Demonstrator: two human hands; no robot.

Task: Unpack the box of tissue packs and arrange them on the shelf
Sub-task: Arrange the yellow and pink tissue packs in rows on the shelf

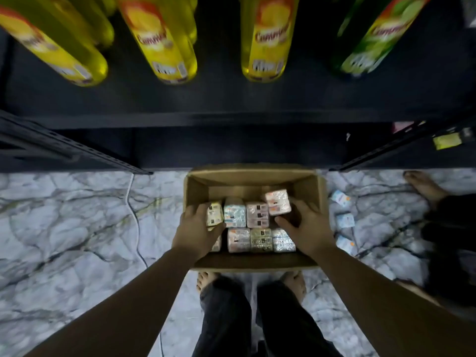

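An open cardboard box point(197, 191) stands on the floor in front of a black shelf point(231, 99). Several wrapped tissue packs lie inside it in two rows. My left hand point(195, 228) reaches into the box's left side and grips a yellowish pack point(215, 213) between fingers and thumb. My right hand point(306, 228) is in the box's right side and holds a pink pack point(278, 202), tilted and raised above the rest. A blue pack point(234, 212) and another pink pack point(257, 215) lie between my hands.
Yellow and green bottles point(268, 47) stand on the shelf above. Three small packs point(345, 220) lie on the marble floor right of the box. A white cable point(136, 222) runs left of it. Another person's bare foot point(425, 186) and dark trousers are at the right. My own feet are behind the box.
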